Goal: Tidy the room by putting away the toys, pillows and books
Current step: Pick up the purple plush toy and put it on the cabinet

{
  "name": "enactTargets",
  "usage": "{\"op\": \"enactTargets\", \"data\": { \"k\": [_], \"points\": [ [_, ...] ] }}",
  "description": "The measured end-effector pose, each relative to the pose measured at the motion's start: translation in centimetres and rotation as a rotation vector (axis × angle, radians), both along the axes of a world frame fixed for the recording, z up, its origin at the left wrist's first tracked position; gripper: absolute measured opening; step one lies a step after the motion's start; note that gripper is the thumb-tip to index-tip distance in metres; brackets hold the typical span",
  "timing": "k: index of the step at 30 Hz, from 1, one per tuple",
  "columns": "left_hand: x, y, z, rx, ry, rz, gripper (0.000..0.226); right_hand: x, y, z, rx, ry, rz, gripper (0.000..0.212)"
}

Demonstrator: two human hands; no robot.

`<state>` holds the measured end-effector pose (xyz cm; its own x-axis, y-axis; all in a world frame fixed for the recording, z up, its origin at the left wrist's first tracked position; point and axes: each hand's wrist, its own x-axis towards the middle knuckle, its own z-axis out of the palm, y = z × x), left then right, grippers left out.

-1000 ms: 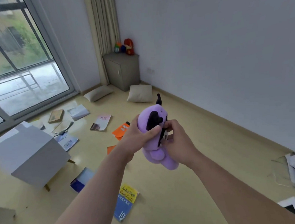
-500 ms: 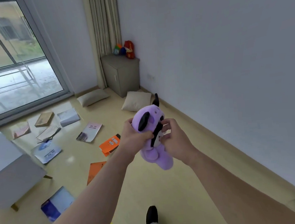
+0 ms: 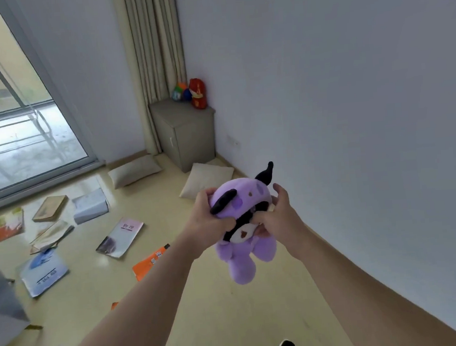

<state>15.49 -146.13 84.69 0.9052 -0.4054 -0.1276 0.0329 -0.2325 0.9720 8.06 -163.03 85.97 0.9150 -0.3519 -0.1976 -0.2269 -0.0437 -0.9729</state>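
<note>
Left hand [image 3: 208,219] and right hand [image 3: 278,219] both grip the plush [image 3: 245,253]; toys [image 3: 197,93] sit on the cabinet [image 3: 189,140] beyond them, while pillows [image 3: 134,170] and books [image 3: 120,237] to their left lie unstowed.

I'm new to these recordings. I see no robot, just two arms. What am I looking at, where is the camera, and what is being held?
There is no machine here: a person does the tidying with bare hands. The camera sits on their head and looks forward and down, so both forearms reach in from the bottom edge. Every picture comes from that one camera. The left hand and right hand both grip a purple plush toy with black ears, held in the air. On the floor lie scattered books, among them a grey-covered book and an orange book. There is also a beige pillow and a second pillow. The corner cabinet carries a red toy and a multicoloured toy.
</note>
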Motion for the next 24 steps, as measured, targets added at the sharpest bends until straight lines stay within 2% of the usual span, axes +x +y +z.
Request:
{"op": "enactTargets", "data": {
  "k": [5,9,15,20,24],
  "points": [
    [5.3,-6.3,-0.5,0.010,-0.019,0.115,0.058,6.7,-7.4,-0.3,0.002,-0.014,0.122,0.062],
    [9.4,-8.4,1.1,0.022,-0.064,0.273,0.055,13.4,-11.9,1.3,0.020,0.075,0.293,0.044],
    [14.9,-8.5,1.9,-0.014,-0.066,0.555,0.056,22.3,-12.7,1.3,0.012,0.099,0.457,0.044],
    [21.7,-8.4,0.9,-0.060,-0.016,0.753,0.045,30.2,-12.1,0.3,0.011,0.061,0.482,0.053],
    [29.7,-7.9,-0.9,-0.131,0.005,0.811,0.038,37.5,-11.2,-0.1,-0.042,-0.002,0.465,0.053]
  ]
}}
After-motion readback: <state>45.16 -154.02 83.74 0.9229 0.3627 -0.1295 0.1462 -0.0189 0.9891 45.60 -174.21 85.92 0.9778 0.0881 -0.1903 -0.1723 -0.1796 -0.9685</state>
